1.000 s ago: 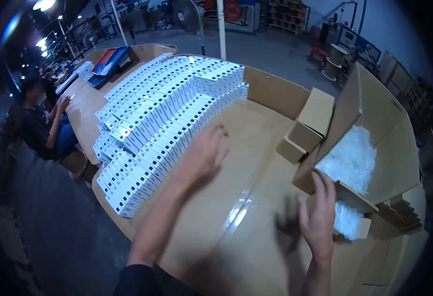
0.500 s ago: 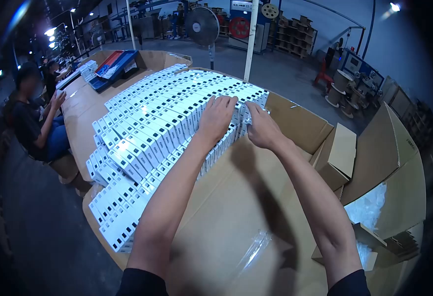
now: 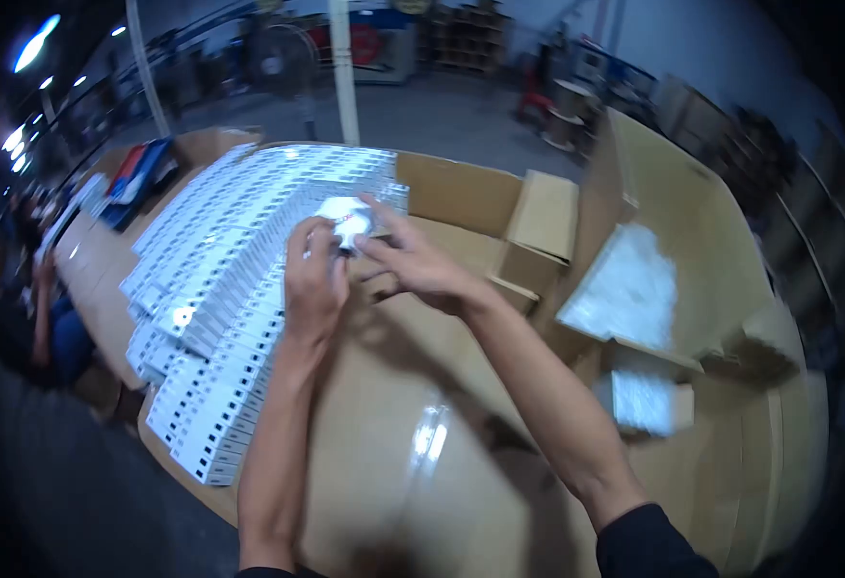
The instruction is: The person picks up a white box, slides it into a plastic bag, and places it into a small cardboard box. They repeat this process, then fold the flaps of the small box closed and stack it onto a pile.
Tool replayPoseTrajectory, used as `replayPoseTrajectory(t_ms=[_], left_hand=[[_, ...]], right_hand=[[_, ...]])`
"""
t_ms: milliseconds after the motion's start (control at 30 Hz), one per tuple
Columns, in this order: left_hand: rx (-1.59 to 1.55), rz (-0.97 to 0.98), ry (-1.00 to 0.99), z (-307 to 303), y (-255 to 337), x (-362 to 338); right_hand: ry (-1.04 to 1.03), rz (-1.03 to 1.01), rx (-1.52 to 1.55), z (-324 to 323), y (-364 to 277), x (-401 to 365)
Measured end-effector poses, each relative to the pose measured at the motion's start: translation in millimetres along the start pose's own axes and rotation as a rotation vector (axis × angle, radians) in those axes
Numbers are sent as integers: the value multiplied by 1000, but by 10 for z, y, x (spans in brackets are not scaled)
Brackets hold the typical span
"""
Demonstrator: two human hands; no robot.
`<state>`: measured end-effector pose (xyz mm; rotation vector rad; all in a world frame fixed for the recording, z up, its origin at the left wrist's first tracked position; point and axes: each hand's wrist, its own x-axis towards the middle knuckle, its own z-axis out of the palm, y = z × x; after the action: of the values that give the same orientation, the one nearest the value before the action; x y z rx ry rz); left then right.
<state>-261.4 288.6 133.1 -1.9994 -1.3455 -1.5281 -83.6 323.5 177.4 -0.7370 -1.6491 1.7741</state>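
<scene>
We see both hands meeting at upper centre of the frame on one small white cardboard box [image 3: 343, 220]. It is lifted off the pile, above the near edge of the rows. Left hand [image 3: 314, 281] grips it from the left with fingers curled over the top. Right hand [image 3: 411, 265] pinches its right end with thumb and fingertips. The box is motion-blurred, so we can't read any print or brand on it.

The stacked rows of white rectangular retail boxes [image 3: 215, 275] fill the left half of the frame. Each has a small dark mark on its end face, and any text is too small to read. The front edge of the pile runs diagonally from lower left towards the hands.

The brown cardboard-covered table [image 3: 413, 462] is bare in the centre and lower part of the frame, so there is open room under both forearms. A shiny strip of clear tape [image 3: 430, 438] catches glare there.

At right is a big open brown carton [image 3: 702, 222] with clear plastic bags [image 3: 624, 289] inside; its flaps stand up and close off that side. A small plain brown box [image 3: 541, 214] stands just beside the carton, behind the right hand. We see no label on it.

At upper left are a blue plastic tray [image 3: 148, 171] and a white upright pole [image 3: 343, 72]. A seated person [image 3: 42, 328] is at the left edge, well apart from the hands.
</scene>
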Motion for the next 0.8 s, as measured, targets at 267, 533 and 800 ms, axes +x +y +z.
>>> replayPoseTrajectory(t_ms=[267,533,800], left_hand=[[-306,128,-244,-369,1908,-300],[-551,151,-609,1158,2815,345],[-192,280,-612,3766,2765,895]], right_hand=[[65,-332,-309,-348,-154,-1967],[871,-205,-983,-1578,-500,-3403],[1247,-153,-1038,-2452,-61,-3178]])
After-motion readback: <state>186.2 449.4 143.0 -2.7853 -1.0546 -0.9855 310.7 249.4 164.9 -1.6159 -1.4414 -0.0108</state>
